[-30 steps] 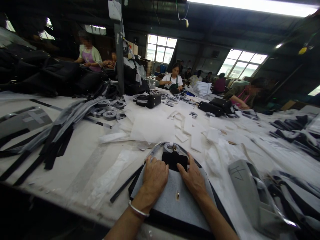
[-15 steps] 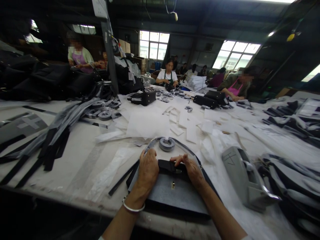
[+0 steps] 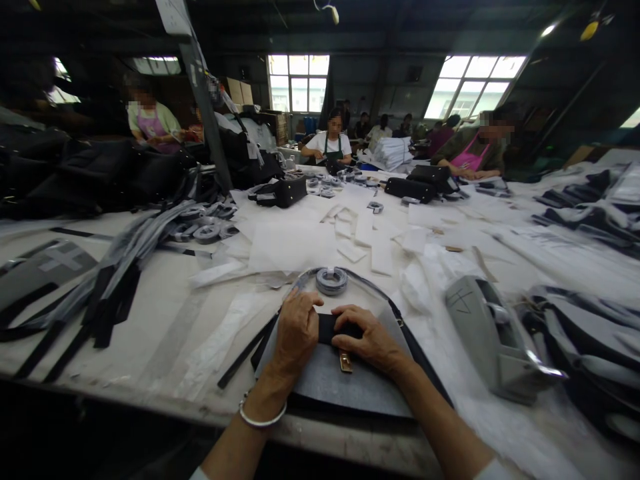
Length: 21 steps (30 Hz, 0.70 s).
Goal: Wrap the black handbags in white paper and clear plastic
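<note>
A black handbag (image 3: 360, 408) lies flat at the table's front edge, a grey translucent sheet (image 3: 320, 380) over its front. Across its upper part runs a black tab (image 3: 327, 327) with a gold-coloured metal clasp (image 3: 345, 361) at its lower end. My right hand (image 3: 367, 337) is closed on this tab, thumb just above the clasp and fingers bent over the top. At the tab's left end, my left hand (image 3: 296, 333) grips the bag's upper edge with curled fingers; some fingertips are hidden. The bag's strap (image 3: 373, 283) arches behind both hands, around a wrapped grey coil (image 3: 331, 281).
To the right stand a grey tape dispenser (image 3: 483, 340) and a dark wrapped pile (image 3: 590, 360). Long wrapped straps (image 3: 135, 260) lie on the left. White sheets (image 3: 293, 247) and black bags (image 3: 290, 192) are farther back, where several people work around the table.
The tab has come down over the bag's front, its gold clasp now facing up where a small gold fitting showed. My right hand has moved left and closed on the tab.
</note>
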Available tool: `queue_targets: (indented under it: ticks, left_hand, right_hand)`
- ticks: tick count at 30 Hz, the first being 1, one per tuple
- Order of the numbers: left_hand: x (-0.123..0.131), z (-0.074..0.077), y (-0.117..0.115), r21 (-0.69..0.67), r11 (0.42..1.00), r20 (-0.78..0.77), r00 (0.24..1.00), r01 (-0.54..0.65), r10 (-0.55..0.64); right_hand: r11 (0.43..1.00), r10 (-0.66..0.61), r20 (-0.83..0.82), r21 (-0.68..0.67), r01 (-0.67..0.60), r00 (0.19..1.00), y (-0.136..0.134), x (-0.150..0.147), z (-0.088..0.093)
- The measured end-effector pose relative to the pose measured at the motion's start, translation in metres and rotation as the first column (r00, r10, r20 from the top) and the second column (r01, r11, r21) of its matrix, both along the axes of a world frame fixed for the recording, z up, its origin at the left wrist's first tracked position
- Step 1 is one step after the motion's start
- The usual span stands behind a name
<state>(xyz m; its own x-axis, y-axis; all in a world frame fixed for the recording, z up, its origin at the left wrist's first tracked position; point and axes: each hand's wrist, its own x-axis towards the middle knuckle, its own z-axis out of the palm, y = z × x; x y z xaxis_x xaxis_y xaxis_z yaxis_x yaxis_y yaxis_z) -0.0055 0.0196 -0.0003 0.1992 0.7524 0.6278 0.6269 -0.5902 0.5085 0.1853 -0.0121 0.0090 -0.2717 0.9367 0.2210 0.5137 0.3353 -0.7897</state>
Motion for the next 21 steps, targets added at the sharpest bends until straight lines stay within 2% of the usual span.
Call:
queue_targets:
  ticks: [5,7,10,12,14,17,21]
  left_hand:
    - [-0.001,0.018,-0.015,-0.002,0.975,0.013,0.975,0.221,-0.221]
    - [-0.004,0.025,-0.028,-0.086,0.927,-0.020,0.929,0.366,-0.369]
    - [-0.011,0.030,-0.049,-0.267,0.808,0.001,0.839,0.525,-0.544]
    - [-0.017,0.027,-0.059,-0.314,0.771,0.042,0.819,0.554,-0.572]
    - [-0.022,0.021,-0.066,-0.300,0.770,0.074,0.818,0.563,-0.570]
    - [-0.026,0.010,-0.068,-0.218,0.778,0.075,0.805,0.589,-0.589]
    - [-0.024,-0.001,-0.070,-0.086,0.803,-0.024,0.804,0.590,-0.594]
  right_hand:
    - [0.996,0.018,0.105,0.081,-0.026,0.994,0.001,-0.001,-0.005]
    - [0.995,0.018,0.107,0.093,-0.028,0.994,0.001,-0.001,-0.007]
    - [0.995,0.008,0.088,0.098,-0.017,0.996,0.001,-0.001,-0.010]
    - [0.996,-0.002,0.079,0.094,-0.006,0.997,0.001,-0.001,-0.010]
    - [0.997,-0.009,0.066,0.081,0.003,0.998,0.001,0.000,-0.010]
    - [0.998,0.000,0.033,0.057,-0.002,0.999,0.002,0.000,-0.010]
    - [0.999,-0.004,-0.017,0.036,0.004,1.000,0.003,0.000,-0.012]
